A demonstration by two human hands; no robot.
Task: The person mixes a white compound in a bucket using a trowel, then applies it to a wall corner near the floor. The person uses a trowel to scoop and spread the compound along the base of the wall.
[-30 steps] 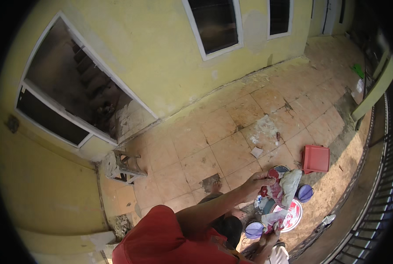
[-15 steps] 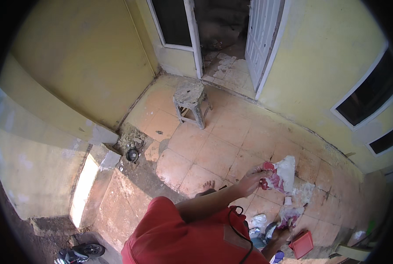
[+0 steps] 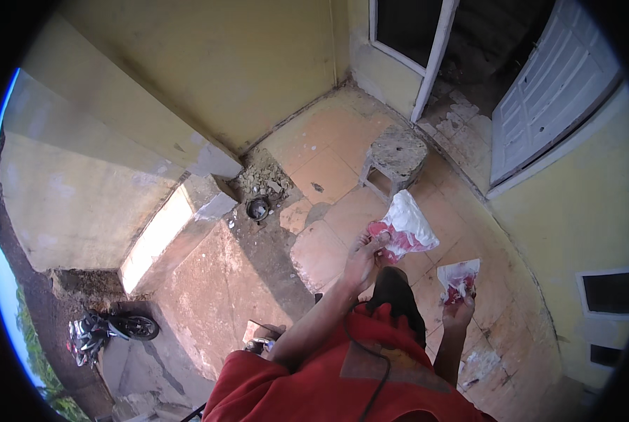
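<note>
My left hand (image 3: 365,259) is closed on the red handle side of a putty spreader (image 3: 381,229). A thick mound of white putty (image 3: 409,212) covers much of its broad blade. Lower and to the right, my right hand (image 3: 459,311) grips a second, smaller putty spreader (image 3: 461,285), red and smeared with white along its far edge. Both spreaders are held up above the tiled floor, apart from each other.
A worn, plaster-stained stool (image 3: 399,151) stands by the doorway, where a white door (image 3: 554,91) hangs ajar. Rubble and a small dark bowl (image 3: 257,208) lie beside the wall corner. A motorcycle (image 3: 110,330) is parked at the lower left. White putty (image 3: 480,366) spots the tiles.
My view has turned left, so the stool and door sit further right. The right hand has risen from beside the red container on the floor with its spreader; the left still holds its own.
</note>
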